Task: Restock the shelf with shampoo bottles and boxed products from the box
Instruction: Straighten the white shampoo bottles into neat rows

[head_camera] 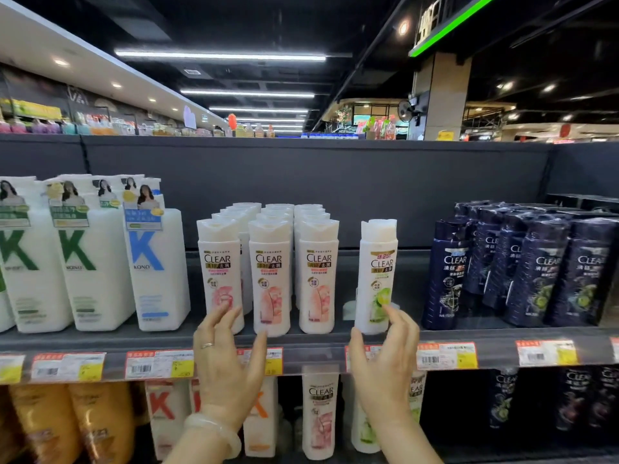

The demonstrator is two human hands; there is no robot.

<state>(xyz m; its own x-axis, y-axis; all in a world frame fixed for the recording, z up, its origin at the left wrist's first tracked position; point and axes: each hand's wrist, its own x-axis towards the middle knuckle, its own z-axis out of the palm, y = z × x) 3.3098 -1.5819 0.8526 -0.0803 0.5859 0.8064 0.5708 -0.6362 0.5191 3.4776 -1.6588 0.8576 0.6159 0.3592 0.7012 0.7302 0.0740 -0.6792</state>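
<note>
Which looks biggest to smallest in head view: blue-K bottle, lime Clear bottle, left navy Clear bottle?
1. blue-K bottle
2. left navy Clear bottle and lime Clear bottle: look about alike, not ranked.

We cannot read the small print on the red-and-yellow paper price tags [157, 365] below our fingers. Our left hand [227, 360] covers the foot of the nearest white pink-flowered plastic shampoo bottle [219, 272]. Left of it, the tall white green-lettered pump bottles [20, 262] run off frame.
</note>
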